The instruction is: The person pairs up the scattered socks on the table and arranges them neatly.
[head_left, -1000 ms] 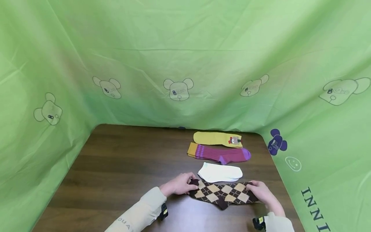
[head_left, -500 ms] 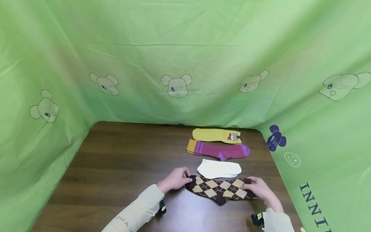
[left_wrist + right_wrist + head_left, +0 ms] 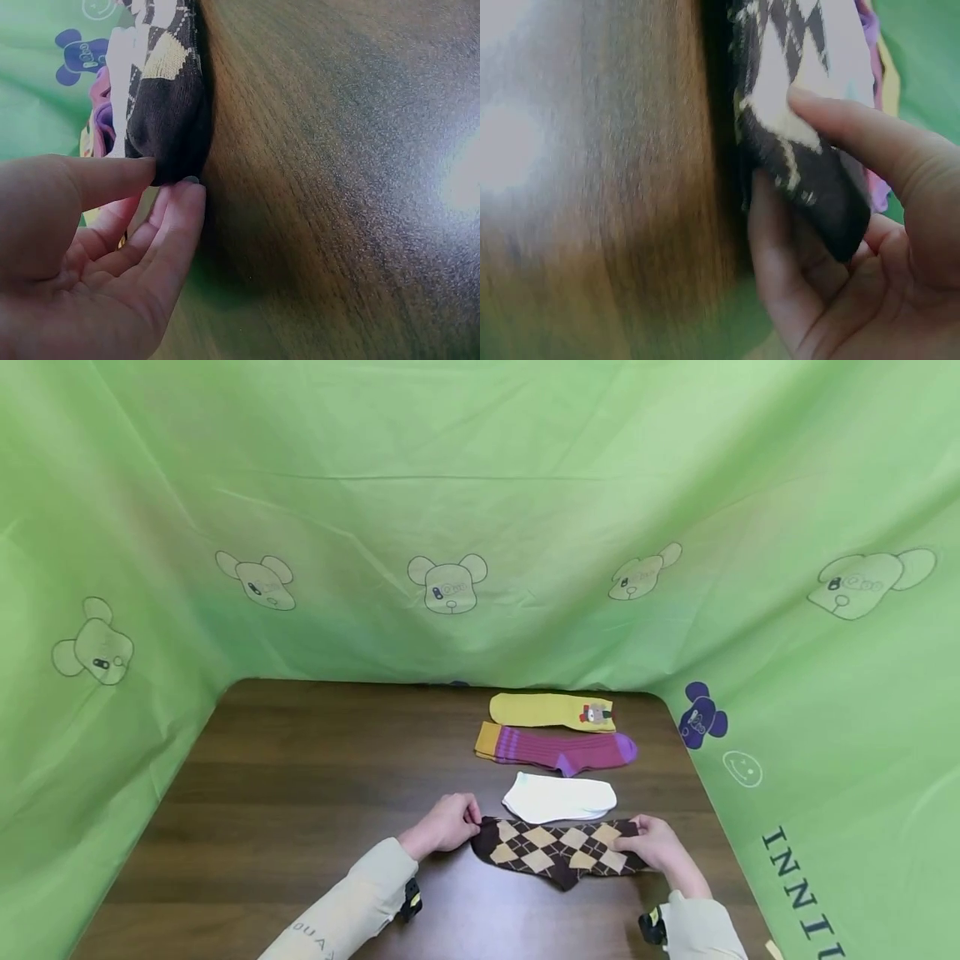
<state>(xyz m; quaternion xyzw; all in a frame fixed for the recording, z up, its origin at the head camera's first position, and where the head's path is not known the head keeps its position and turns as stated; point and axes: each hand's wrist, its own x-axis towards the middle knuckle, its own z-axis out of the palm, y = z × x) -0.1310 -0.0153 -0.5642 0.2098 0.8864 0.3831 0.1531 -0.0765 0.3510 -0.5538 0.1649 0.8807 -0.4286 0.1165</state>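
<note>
A brown argyle sock (image 3: 555, 850) with tan diamonds lies stretched sideways at the front of the row, its heel pointing toward me. My left hand (image 3: 448, 823) pinches the dark toe tip (image 3: 171, 127) between thumb and fingertips, as the left wrist view shows. At the other end my right hand (image 3: 654, 845) grips the cuff, thumb (image 3: 832, 112) on top and fingers tucked underneath. Just beyond the argyle sock is a white ankle sock (image 3: 559, 798), its near edge close along the argyle one.
Farther back lie a purple sock (image 3: 562, 750) with a mustard cuff and a yellow sock (image 3: 547, 710) with an animal figure. All rest on a dark wooden table (image 3: 315, 768). Green printed cloth (image 3: 450, 510) encloses its back and sides.
The left hand has drawn back slightly from over the toe to its very tip. The right hand keeps its grip on the cuff. The view has shifted a little.
</note>
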